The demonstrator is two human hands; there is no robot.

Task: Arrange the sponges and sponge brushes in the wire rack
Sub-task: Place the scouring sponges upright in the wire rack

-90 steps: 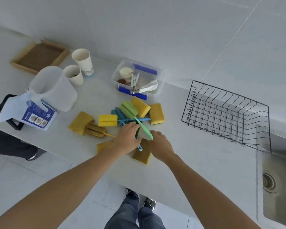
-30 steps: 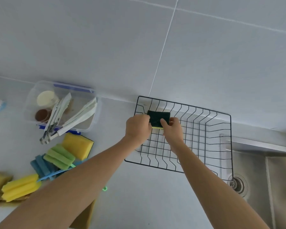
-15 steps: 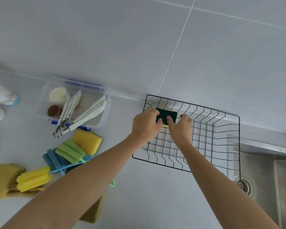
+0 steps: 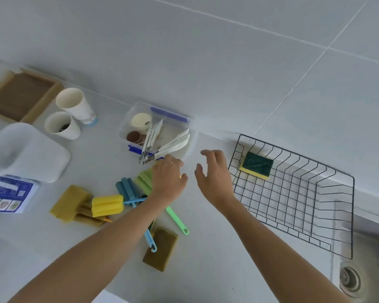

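Both hands are empty: the left hand (image 4: 169, 182) hangs palm-down with fingers loosely curled, the right hand (image 4: 214, 176) beside it with fingers spread. Under and just behind the left palm lie the green sponge brush (image 4: 145, 181) and the blue sponge brush (image 4: 127, 190), heads side by side; the green handle runs back under the left wrist toward the person. A yellow sponge brush (image 4: 107, 205) lies further left, a loose sponge (image 4: 160, 249) near the left forearm. The left hand is clearly nearer the pile. To the right of the right hand sits the wire rack (image 4: 293, 193), one green-topped sponge (image 4: 257, 165) already in its near-left corner.
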